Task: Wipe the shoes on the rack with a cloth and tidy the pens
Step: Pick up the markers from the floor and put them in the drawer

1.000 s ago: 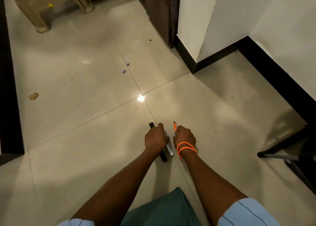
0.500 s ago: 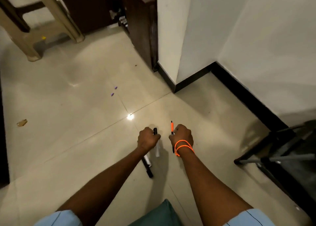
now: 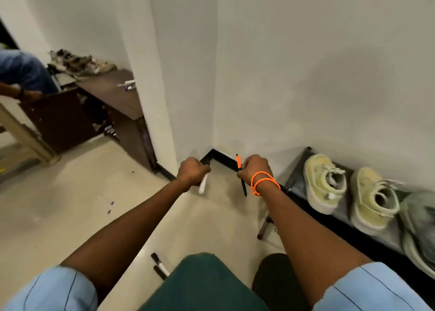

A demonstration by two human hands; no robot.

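Note:
My left hand [image 3: 191, 173] is closed in a fist around a white marker [image 3: 203, 185] whose end sticks out below the fist. My right hand [image 3: 255, 167], with orange cords at the wrist, grips an orange-and-black pen [image 3: 240, 172] held upright. Two more markers [image 3: 159, 264] lie on the floor near my knee. At the right, a low black shoe rack [image 3: 299, 183] against the wall holds two pale yellow-green sneakers [image 3: 323, 181] [image 3: 373, 200] and a grey shoe [image 3: 417, 223] at the frame edge. No cloth is in view.
A dark wooden cabinet [image 3: 113, 99] stands left of the white wall corner, with pens [image 3: 127, 84] and worn shoes [image 3: 80, 63] on top. Another person's arm and blue sleeve [image 3: 18, 75] show at far left. A beige plastic leg [image 3: 26, 134] and small purple bits [image 3: 110, 207] are on the tiled floor.
My view has swung up from the floor to the wall and shoe rack. Both hands have lifted off the floor with their pens; two markers stayed on the floor.

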